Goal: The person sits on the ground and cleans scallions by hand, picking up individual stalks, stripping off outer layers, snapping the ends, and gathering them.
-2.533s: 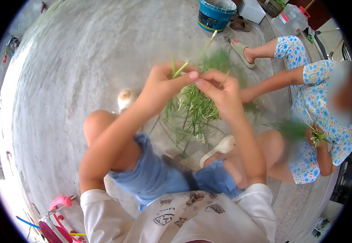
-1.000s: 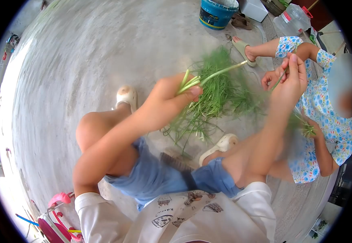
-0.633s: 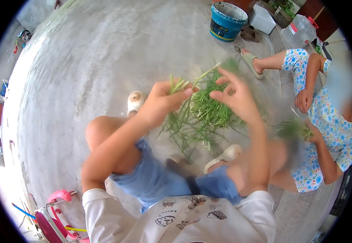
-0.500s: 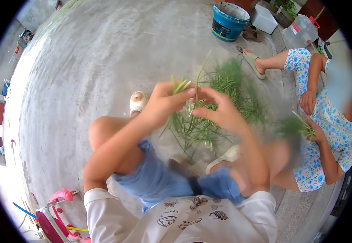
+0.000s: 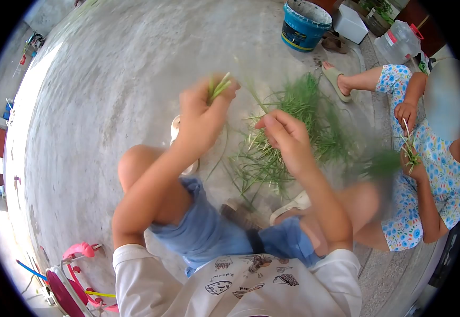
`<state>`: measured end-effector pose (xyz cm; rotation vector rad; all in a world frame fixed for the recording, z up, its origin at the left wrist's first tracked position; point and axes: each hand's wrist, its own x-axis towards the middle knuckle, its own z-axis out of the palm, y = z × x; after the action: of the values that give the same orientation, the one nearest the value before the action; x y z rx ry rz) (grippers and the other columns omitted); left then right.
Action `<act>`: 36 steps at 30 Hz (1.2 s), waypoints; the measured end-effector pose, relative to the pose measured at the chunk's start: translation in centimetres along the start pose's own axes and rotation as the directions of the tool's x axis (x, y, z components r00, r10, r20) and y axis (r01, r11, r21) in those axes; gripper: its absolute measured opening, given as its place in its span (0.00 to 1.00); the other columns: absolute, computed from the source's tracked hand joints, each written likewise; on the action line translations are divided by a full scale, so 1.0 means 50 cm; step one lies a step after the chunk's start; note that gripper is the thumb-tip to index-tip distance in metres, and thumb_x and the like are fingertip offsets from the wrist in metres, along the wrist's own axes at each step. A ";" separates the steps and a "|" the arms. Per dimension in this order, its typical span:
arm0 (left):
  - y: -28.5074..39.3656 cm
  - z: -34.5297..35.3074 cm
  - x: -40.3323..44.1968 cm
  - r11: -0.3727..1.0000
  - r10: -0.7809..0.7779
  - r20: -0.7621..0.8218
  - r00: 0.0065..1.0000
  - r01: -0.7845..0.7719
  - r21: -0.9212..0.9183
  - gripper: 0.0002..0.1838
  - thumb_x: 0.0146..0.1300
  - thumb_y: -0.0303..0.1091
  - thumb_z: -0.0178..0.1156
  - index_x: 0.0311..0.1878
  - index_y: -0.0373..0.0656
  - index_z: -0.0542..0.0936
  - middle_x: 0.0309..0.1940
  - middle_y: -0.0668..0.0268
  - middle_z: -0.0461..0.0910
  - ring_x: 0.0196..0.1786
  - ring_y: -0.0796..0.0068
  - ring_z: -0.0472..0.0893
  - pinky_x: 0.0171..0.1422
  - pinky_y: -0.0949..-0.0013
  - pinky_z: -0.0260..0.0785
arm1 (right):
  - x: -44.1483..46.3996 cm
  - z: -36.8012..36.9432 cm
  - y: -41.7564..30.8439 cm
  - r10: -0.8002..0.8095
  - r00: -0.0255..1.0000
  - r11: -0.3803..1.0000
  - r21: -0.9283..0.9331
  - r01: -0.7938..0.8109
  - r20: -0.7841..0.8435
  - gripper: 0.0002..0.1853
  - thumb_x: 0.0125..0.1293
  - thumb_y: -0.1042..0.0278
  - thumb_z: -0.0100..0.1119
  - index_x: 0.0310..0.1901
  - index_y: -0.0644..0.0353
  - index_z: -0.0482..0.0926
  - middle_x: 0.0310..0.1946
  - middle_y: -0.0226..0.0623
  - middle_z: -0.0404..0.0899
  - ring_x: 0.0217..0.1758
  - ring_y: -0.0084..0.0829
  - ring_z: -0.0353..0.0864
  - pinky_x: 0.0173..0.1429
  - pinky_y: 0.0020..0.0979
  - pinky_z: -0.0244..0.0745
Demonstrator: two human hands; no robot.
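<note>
Well, our L hand (image 5: 202, 116) has fingers clamped on stalks (image 5: 219, 89) beside the heap (image 5: 310, 113); R hand (image 5: 291, 141) pinches 1 stem (image 5: 262, 106) nr it.

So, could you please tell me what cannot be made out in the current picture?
- Head view: upper tip of the stalk above the right hand, blurred.
- Head view: middle of the left shoe, hidden by the left forearm.
- Head view: right side of the greens pile, blurred.

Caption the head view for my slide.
Left hand holds green stalks, right hand pinches a stem; greens heaped on concrete floor.
</note>
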<state>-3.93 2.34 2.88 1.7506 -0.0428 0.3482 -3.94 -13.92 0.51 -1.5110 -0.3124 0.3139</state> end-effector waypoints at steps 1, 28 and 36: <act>0.003 -0.007 0.004 0.998 -0.050 -0.051 0.997 0.048 -0.041 0.10 0.57 0.34 0.52 0.31 0.35 0.74 0.21 0.71 0.70 0.20 0.88 0.61 0.23 0.82 0.52 | 0.000 0.000 -0.001 0.001 1.000 1.000 0.001 -0.001 0.001 0.13 0.61 0.61 0.45 0.29 0.63 0.72 0.13 0.19 0.55 0.17 0.12 0.51 0.22 0.17 0.46; 0.027 -0.043 0.000 0.998 -0.063 0.140 0.988 0.064 0.001 0.09 0.51 0.36 0.59 0.28 0.39 0.77 0.20 0.74 0.69 0.21 0.88 0.60 0.24 0.80 0.50 | -0.028 -0.023 -0.022 -0.115 0.987 0.964 -0.253 0.084 -0.110 0.14 0.58 0.63 0.50 0.24 0.65 0.75 0.12 0.22 0.60 0.16 0.13 0.53 0.19 0.20 0.46; 0.036 -0.050 0.014 0.984 -0.082 0.235 0.969 0.116 -0.136 0.08 0.49 0.32 0.57 0.30 0.38 0.76 0.23 0.72 0.72 0.20 0.89 0.61 0.24 0.82 0.50 | -0.021 -0.025 -0.021 -0.275 0.956 0.888 -0.409 0.210 -0.106 0.09 0.54 0.69 0.55 0.23 0.67 0.74 0.14 0.29 0.65 0.16 0.16 0.56 0.20 0.22 0.51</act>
<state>-4.20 4.47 5.19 1.6304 -0.1429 0.0669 -4.41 -15.51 1.53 -1.8583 -0.4507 -0.0816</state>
